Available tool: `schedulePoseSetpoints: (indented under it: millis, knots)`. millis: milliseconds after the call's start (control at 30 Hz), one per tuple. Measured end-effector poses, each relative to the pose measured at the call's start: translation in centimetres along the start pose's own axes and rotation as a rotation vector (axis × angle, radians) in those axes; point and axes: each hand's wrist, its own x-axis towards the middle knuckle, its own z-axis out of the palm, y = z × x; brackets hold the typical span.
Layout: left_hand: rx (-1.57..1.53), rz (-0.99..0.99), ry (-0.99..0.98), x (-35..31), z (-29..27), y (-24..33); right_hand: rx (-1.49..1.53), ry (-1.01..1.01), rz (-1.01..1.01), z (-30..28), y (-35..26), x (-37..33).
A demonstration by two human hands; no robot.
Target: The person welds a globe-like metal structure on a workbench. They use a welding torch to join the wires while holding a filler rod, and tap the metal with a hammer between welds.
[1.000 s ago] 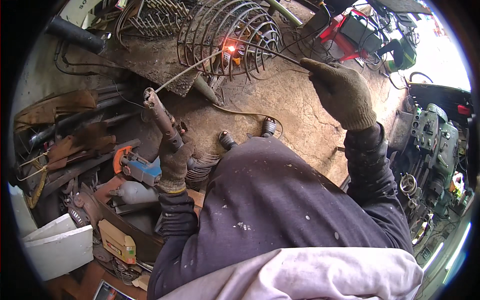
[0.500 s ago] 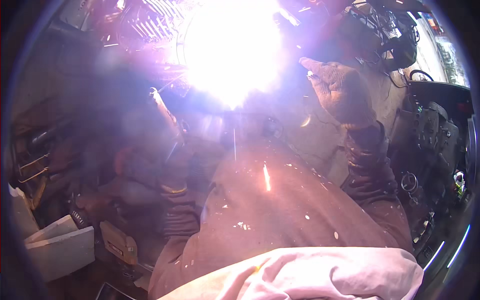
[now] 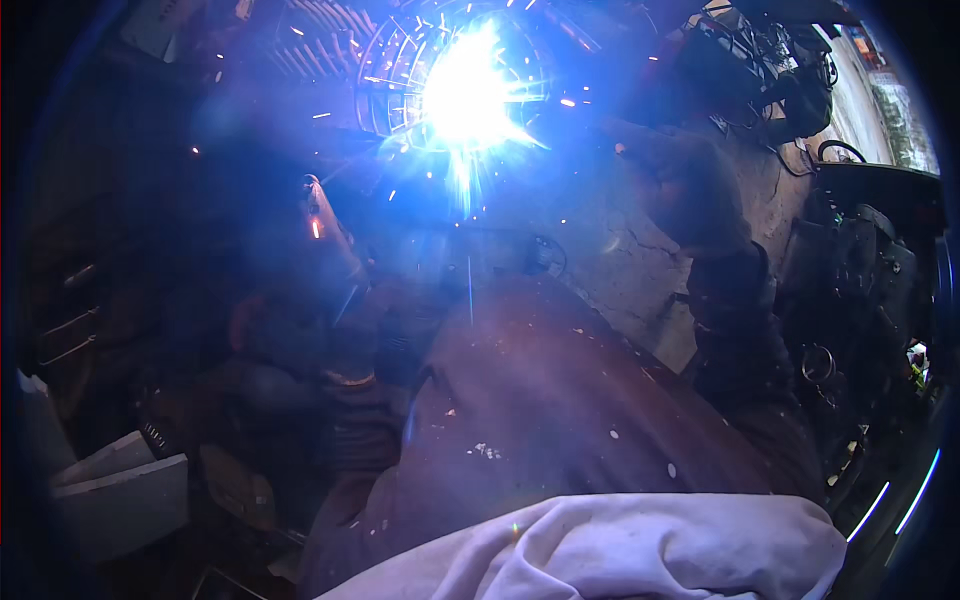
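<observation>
A blinding welding arc (image 3: 465, 100) burns at the top centre, against a round cage-like piece of metal bars (image 3: 378, 100). Sparks fly out around it. On the left, an electrode holder (image 3: 333, 225) slants up toward the arc, a thin rod reaching from its tip. My left hand (image 3: 385, 310) is wrapped around its lower end, mostly lost in shadow. To the right of the arc, my gloved right hand (image 3: 690, 190) is raised with a finger stretched leftward, apart from the metal. It is dark, and I see nothing held in it.
Ribbed metal bars (image 3: 305, 40) lie at the upper left. Tangled cables and dark equipment (image 3: 765, 80) stand at the upper right, dark machinery (image 3: 865, 270) along the right. Pale boards (image 3: 125, 505) are at the lower left. Cracked ground (image 3: 640, 270) shows beneath my right arm.
The glare has shrunk and turned bluer, so the round bar cage now shows and the surroundings look darker. Sparks are scattered differently. Both hands stay in nearly the same places.
</observation>
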Motion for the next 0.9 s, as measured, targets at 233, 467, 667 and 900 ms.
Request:
schedulePoseSetpoints:
  millis: [233, 467, 667, 900]
  knots:
    - [0.112, 0.09, -0.065, 0.4, 1.1, 2.3, -0.138, 0.049, -0.265, 0.7, 1.5, 0.1]
    - [-0.14, 0.255, -0.261, -0.1, 0.2, 4.1, -0.025, -0.066, -0.03, -1.0, 1.1, 0.0]
    - [0.088, 0.317, 0.322, 0.5, 2.5, 2.0, -0.024, -0.006, -0.083, -0.5, 0.9, 0.1]
    - [-0.173, 0.114, 0.17, -0.2, 3.5, 4.5, -0.024, -0.047, -0.06, -0.9, 0.5, 0.4]
